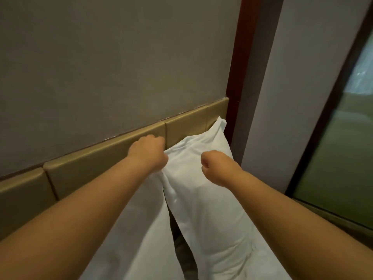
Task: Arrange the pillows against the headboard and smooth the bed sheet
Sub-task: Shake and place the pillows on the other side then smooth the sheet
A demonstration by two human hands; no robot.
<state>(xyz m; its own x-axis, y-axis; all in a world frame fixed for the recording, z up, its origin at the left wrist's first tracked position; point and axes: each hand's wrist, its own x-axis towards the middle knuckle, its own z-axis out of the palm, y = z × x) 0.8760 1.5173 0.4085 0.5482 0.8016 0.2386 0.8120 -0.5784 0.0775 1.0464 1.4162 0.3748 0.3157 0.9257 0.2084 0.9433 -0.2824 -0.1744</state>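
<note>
Near edge first: two bare forearms reaching in from the bottom corners toward the far wall. Between and under them, two white pillows. Left pillow (145,229) lying lower, partly under the left forearm. Right pillow (203,203) propped up taller, top corner poking up at the far right, leaning on the headboard (96,158). Dark gap between the two pillows down low.

Left hand (148,151) curled up right at the top left corner of the right pillow, knuckles up against the headboard, fingers tucked out of sight. Touching the cloth for sure, but honestly can't tell about an actual grip. Right hand (214,167) balled into a tight fist over the upper face of the right pillow, holding nothing as far as shows.

Further back: tan padded headboard in panels, running along a plain grey wall (111,57). Far right: dark reddish post (236,77), then a pale panel and a dark-framed window (343,158).
</note>
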